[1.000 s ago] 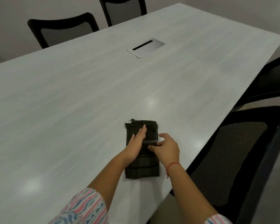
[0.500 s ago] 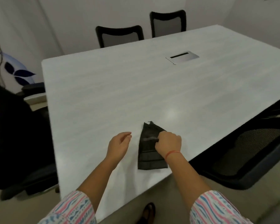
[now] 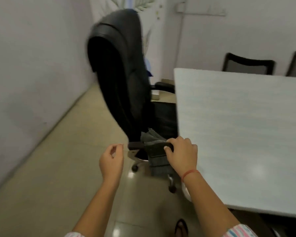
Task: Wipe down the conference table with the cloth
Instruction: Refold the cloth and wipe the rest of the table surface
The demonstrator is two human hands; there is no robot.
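Both hands are now off the table [image 3: 237,134], which lies right of my fingers. My right hand [image 3: 181,151] curls round the folded cloth [image 3: 156,156], lifted clear; my left hand [image 3: 111,159], just left, hangs loosely curled, empty. Wiping pauses, I judge.

A tall black office chair [image 3: 120,79] stands at eleven o'clock, its back blurred, its casters [image 3: 135,167] on glossy beige floor tiles [image 3: 58,177] that catch pale spots of reflected light. A plain pale wall [image 3: 32,65] runs along nine o'clock. At twelve hangs a leaf-patterned panel [image 3: 126,4]. Two black mesh-backed chairs [image 3: 248,66] sit at two o'clock, beyond the pale tabletop's [image 3: 246,134] far edge.
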